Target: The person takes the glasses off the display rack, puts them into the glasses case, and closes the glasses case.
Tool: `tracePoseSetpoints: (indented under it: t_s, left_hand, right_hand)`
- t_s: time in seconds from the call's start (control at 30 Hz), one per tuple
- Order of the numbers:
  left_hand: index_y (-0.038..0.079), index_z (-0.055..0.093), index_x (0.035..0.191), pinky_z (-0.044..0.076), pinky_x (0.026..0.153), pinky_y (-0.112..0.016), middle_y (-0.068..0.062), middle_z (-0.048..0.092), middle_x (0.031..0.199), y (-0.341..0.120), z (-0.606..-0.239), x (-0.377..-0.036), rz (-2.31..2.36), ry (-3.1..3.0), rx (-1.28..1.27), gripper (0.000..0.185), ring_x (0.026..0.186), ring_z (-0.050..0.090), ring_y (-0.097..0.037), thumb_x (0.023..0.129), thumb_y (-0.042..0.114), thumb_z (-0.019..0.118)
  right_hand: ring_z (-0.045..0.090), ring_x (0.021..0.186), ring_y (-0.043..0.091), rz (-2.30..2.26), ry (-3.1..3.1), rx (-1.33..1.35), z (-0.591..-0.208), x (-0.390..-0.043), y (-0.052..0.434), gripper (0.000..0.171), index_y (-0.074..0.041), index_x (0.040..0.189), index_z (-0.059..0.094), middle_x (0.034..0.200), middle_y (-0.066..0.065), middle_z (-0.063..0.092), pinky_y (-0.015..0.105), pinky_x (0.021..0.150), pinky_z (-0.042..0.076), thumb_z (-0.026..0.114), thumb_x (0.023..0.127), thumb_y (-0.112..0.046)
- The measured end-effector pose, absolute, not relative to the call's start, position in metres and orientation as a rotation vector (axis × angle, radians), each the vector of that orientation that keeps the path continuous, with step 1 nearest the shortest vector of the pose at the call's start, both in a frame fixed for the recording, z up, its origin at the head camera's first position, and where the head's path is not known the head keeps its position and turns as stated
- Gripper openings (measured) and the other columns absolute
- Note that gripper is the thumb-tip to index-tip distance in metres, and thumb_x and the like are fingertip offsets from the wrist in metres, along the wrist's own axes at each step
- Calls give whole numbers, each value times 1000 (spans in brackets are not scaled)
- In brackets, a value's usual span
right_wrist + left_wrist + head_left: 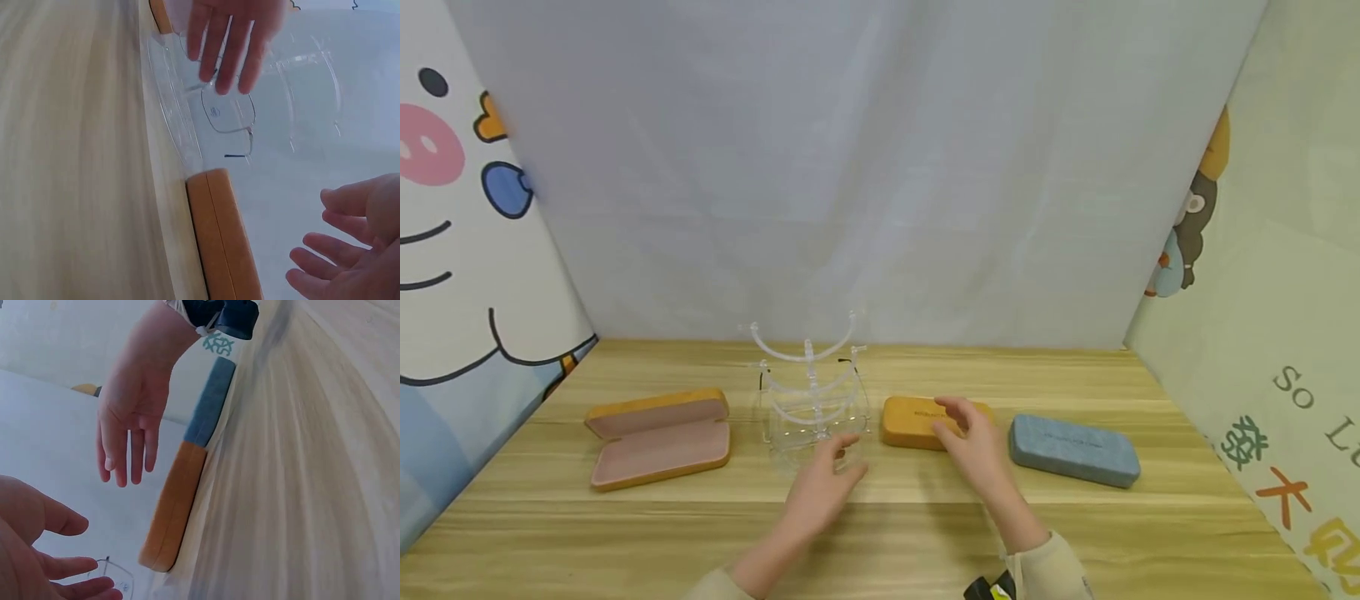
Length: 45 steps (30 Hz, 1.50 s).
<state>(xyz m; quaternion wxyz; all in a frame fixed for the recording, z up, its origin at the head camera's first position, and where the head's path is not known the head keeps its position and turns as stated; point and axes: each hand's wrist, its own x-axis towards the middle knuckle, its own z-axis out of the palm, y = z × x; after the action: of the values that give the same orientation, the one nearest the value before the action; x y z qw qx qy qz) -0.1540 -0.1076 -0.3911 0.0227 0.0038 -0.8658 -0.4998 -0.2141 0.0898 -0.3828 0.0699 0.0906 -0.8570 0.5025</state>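
Observation:
My left hand (822, 493) hovers in front of the clear display stand (812, 377), thumb and fingers apart and holding nothing. On the stand's lower tier sits a pair of thin-rimmed eyeglasses (229, 111) with dark temple tips. My right hand (977, 457) is over the closed orange glasses case (908, 423), covering part of its right side in the head view. In the right wrist view, the fingers (334, 250) of that hand are spread and loosely bent, with nothing between them. Whether it touches the case I cannot tell.
An open orange case (662, 454) with pink lining lies at the left. To the right is a closed blue glasses case (1075, 450). A pale curtain (880, 183) hangs behind the wooden table (655, 533), with cartoon-printed sheets on both sides.

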Motion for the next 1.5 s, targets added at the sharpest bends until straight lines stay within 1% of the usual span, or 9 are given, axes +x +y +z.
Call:
tracePoseSetpoints:
  t_s: [0.17, 0.23, 0.37, 0.5, 0.63, 0.83, 1.1, 1.27, 1.5]
  left_hand:
    - [3, 57, 115, 47, 84, -40, -11, 58, 109, -131, -381, -154, -1480, -2642, 28, 31, 100, 55, -25, 88, 19, 57]
    - [3, 59, 111, 48, 77, -34, -8, 59, 101, -140, -378, -155, -1435, -2629, 72, 27, 92, 56, -20, 87, 17, 56]
    - [3, 62, 105, 43, 63, -26, -5, 56, 85, -156, -375, -157, -1331, -2604, 170, 23, 76, 51, -15, 86, 14, 56]
    - [2, 63, 104, 37, 57, -25, -6, 50, 78, -168, -376, -161, -1220, -2565, 222, 24, 69, 45, -16, 84, 13, 55]
    - [3, 61, 110, 35, 61, -27, -9, 47, 86, -177, -377, -164, -1195, -2575, 294, 29, 78, 43, -21, 84, 16, 55]
    - [4, 58, 116, 43, 75, -41, -20, 45, 108, -185, -381, -168, -1237, -2626, 330, 35, 99, 45, -29, 85, 21, 56]
    - [-2, 54, 118, 46, 83, -48, -24, 55, 114, -191, -387, -170, -1324, -2615, 286, 37, 104, 53, -36, 87, 18, 55]
    - [-6, 54, 116, 46, 81, -44, -23, 59, 106, -193, -388, -171, -1368, -2598, 310, 35, 98, 56, -34, 86, 13, 55]
    - [-10, 53, 115, 54, 71, -27, -25, 55, 104, -194, -390, -175, -1553, -2528, 335, 34, 80, 63, -22, 86, 7, 53]
  right_hand:
    - [54, 113, 30, 1585, -2534, 366, -385, -213, 76, 32, -4, 116, 59, 117, 15, 60, 42, 93, 45, 63, 85, -10]
    - [55, 111, 29, 1598, -2523, 404, -385, -213, 70, 31, -4, 115, 60, 117, 14, 60, 40, 91, 47, 63, 85, -9]
    - [57, 108, 29, 1616, -2517, 469, -387, -215, 58, 29, -2, 114, 60, 115, 16, 61, 38, 89, 48, 62, 86, -7]
    - [57, 108, 30, 1633, -2546, 504, -390, -221, 48, 28, -4, 115, 60, 116, 15, 60, 38, 89, 48, 60, 87, -7]
    - [56, 110, 29, 1639, -2596, 503, -392, -226, 40, 29, -5, 117, 59, 120, 12, 59, 37, 89, 48, 58, 88, -9]
    - [57, 109, 27, 1616, -2662, 463, -393, -234, 31, 30, -10, 119, 59, 121, 10, 58, 36, 83, 51, 58, 89, -14]
    - [59, 105, 27, 1614, -2696, 489, -393, -238, 25, 29, -9, 119, 58, 122, 12, 57, 34, 77, 53, 56, 90, -12]
    - [60, 101, 27, 1584, -2717, 504, -394, -240, 23, 28, -6, 117, 59, 119, 11, 59, 34, 78, 52, 55, 90, -12]
    - [60, 98, 25, 1559, -2744, 525, -394, -241, 21, 26, -6, 114, 61, 113, 8, 63, 34, 78, 51, 55, 90, -12]
